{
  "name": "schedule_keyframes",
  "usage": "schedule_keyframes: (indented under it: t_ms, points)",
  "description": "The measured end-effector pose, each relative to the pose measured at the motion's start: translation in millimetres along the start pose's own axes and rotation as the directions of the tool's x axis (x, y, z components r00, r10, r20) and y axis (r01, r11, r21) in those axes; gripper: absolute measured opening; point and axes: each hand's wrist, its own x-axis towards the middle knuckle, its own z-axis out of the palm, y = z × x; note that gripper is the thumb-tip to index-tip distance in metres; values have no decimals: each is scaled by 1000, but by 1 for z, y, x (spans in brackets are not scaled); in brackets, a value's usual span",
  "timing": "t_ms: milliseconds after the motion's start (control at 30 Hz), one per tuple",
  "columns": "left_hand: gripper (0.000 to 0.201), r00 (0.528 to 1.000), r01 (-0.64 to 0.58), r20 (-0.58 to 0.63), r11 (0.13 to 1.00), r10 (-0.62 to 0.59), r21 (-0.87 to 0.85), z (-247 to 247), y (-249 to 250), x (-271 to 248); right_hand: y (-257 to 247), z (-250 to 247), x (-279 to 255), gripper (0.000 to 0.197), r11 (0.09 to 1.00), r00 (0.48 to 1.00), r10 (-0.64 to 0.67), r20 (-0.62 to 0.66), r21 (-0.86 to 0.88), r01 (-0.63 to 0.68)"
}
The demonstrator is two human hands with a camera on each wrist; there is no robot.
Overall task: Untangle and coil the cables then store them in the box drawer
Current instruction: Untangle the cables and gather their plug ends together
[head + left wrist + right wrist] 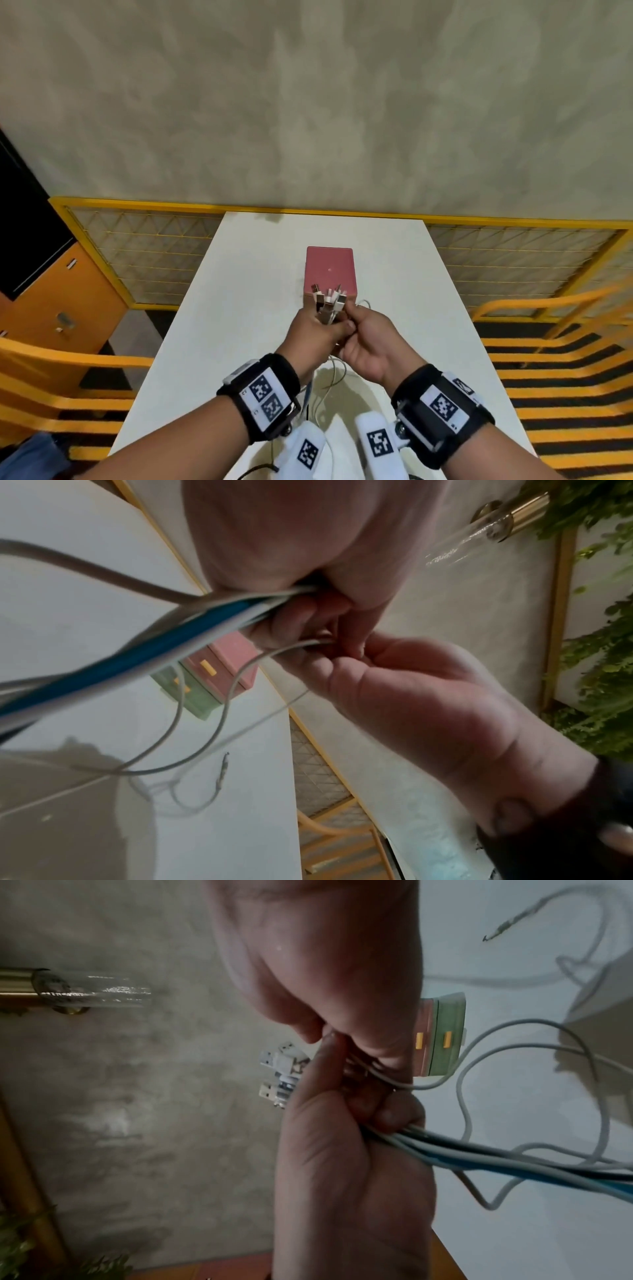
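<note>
Left hand (313, 329) fisted round bundle of cables (329, 303), fingers curled tight on them. Connector ends (279, 1070) fanned out past fingertips at 12 o'clock; white, blue and black cords (496, 1161) trailing from heel of fist toward 6 o'clock. Right hand (371, 337) pressed against left at 3 o'clock, thumb and fingertips pinching thin white cable (246, 666) beside plug cluster. Loose loops of that cable hanging down onto white table (239, 308), slack lying at 6 o'clock under wrists. Box drawer (329, 270) on table at 12 o'clock just beyond plugs, pink top; from wrist views pink upper tier over green lower tier, yellow pull tabs on front, drawers closed. No readable writing on box or plugs; wrist bands (263, 394) carrying black-and-white square code tags only.
</note>
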Motion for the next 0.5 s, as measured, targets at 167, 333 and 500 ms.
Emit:
schedule_keyframes:
  t_ms: [167,333,500]
  points:
    - [17,957,137,213,954,-197,268,-22,-23,-16,-23,-12,1,33,1000,997,12,-73,-14,-13]
    - [16,811,204,315,743,-493,638,-65,-61,-38,-52,-22,1,27,998,993,-42,-112,50,48]
    - [10,855,309,286,868,-433,388,-84,-50,-46,-59,-30,-6,21,995,990,-90,-109,44,95]
